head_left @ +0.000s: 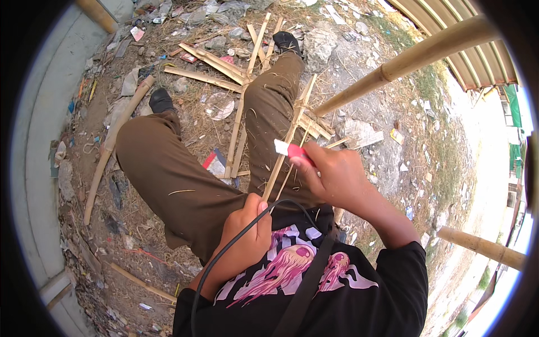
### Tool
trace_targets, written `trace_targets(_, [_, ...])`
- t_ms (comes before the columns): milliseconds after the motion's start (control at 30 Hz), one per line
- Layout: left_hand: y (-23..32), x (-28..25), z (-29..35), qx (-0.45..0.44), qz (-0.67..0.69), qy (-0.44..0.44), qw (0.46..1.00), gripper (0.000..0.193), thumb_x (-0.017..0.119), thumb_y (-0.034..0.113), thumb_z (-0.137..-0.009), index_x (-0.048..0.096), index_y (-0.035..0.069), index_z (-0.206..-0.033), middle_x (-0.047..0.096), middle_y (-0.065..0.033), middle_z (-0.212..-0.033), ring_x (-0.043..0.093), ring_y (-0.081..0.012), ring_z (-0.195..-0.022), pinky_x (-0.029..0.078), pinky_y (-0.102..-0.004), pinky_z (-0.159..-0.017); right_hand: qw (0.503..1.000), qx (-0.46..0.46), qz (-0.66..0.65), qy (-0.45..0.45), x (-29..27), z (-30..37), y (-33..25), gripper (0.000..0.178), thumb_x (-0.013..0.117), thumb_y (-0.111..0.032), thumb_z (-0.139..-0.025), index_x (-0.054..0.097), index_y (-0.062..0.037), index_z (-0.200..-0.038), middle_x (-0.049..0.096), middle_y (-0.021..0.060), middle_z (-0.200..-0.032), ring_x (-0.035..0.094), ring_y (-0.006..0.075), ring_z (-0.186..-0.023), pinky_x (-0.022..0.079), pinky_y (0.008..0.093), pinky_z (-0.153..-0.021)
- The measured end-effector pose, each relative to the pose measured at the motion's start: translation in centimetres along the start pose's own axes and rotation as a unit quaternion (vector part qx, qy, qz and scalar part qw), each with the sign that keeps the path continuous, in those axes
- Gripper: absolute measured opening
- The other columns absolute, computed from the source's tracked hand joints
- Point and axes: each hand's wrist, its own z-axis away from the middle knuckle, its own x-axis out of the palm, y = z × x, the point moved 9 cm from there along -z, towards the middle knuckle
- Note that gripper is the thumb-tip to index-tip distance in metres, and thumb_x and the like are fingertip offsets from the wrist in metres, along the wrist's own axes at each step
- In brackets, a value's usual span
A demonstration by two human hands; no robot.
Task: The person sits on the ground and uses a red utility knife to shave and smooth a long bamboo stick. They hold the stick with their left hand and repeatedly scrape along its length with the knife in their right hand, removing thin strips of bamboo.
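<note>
My left hand (pixel 247 227) is closed around the near end of a long, pale bamboo strip (pixel 275 178), close to my lap. The strip slants away over my right thigh, and its far end stands out past the knee. In my right hand (pixel 337 174) is a red-handled knife (pixel 296 151), gripped with the bright, overexposed blade lying across the strip, well above my left hand. A thin bamboo sliver (pixel 292 160) runs beside the strip, passing under the knife hand. Whether it is still joined to the strip, I cannot tell.
Several split bamboo pieces (pixel 216 66) lie crossed between my feet. A thick bamboo pole (pixel 404 64) slants in at the upper right, another pole (pixel 483 247) below it. A curved bamboo length (pixel 115 140) lies left of my leg. A black cable (pixel 224 247) crosses my left wrist. Litter covers the ground.
</note>
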Motion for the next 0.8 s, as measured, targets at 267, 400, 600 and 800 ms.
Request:
trace_targets(267, [-0.2,-0.2,0.0,0.008,-0.018,0.008,1.000,0.018,0.050,0.016,-0.108,0.051,0.000,-0.100,0.057,-0.0248,-0.064,0.062,-0.0492,-0.063,0.045,-0.0548,-0.056,1.000,0.005,-0.012,0.004,0.6,0.4,-0.3,0.038,0.062,-0.040,-0.104,0.059,-0.0068,-0.086,0.065,0.0124,-0.064,0.066,0.0347,-0.052,0.049,0.0445,-0.047])
trace_targets(400, [0.2,-0.2,-0.3,0.005,-0.012,-0.001,1.000,0.017,0.050,0.016,-0.108,0.051,0.000,-0.101,0.058,-0.0246,-0.065,0.063,-0.0488,-0.064,0.046,-0.0551,-0.058,0.995,-0.048,-0.061,-0.059,0.5,0.8,-1.4,0.033,0.059,-0.041,-0.105,0.061,-0.0085,-0.096,0.065,0.0120,-0.064,0.066,0.0360,-0.054,0.049,0.0457,-0.048])
trace_targets(600, [-0.2,-0.4,-0.2,-0.018,-0.028,0.014,0.999,0.018,0.052,0.018,-0.108,0.053,0.001,-0.104,0.060,-0.0223,-0.064,0.064,-0.0476,-0.064,0.047,-0.0541,-0.058,0.965,-0.052,-0.256,0.011,0.7,0.9,-1.2,0.027,0.050,-0.026,-0.112,0.064,-0.0032,-0.116,0.066,0.0198,-0.082,0.069,0.0403,-0.079,0.054,0.0451,-0.069])
trace_targets(800, [0.7,-0.3,0.4,0.016,-0.065,0.034,0.997,0.016,0.052,0.017,-0.109,0.056,0.001,-0.106,0.059,-0.0187,-0.063,0.064,-0.0419,-0.061,0.047,-0.0485,-0.057,0.963,0.095,-0.250,0.025,0.8,0.7,3.3,0.033,0.043,-0.028,-0.115,0.064,-0.0025,-0.115,0.055,0.0153,-0.067,0.056,0.0317,-0.059,0.045,0.0379,-0.060])
